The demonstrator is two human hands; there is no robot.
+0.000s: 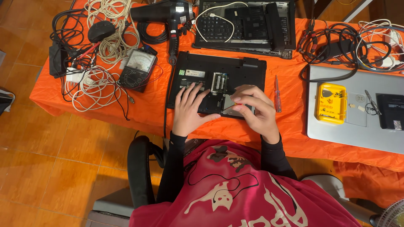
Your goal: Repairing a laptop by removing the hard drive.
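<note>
At the far left of the orange-covered table (147, 111) lies a tangle of white and black cables (90, 82), and just right of it an analog multimeter (137, 68) rests face up, with a black hair dryer (168, 14) lying above it. In the middle sits an upturned black laptop (216, 82), its underside showing and a panel off so that the memory slot (219, 82) is bared. The person's left hand (190, 110) lies flat and open on the laptop's near left part, fingers spread, seemingly steadying the case. The right hand (256, 111) hovers over the opened bay at the near right, its thumb and forefinger pinched shut on a thin red tool (227, 108), too small to name, whose tip points at the metal plate inside the bay. The work in hand looks like fine picking or unscrewing inside the open bay. The next move appears to call for a steady, small pinch motion with the case kept from sliding. Just right of the laptop a red-handled screwdriver (277, 93) lies apart on the cloth, and farther right a silver laptop (336, 126) carries a yellow box (331, 103). A second dismantled laptop (246, 25) sits behind.
</note>
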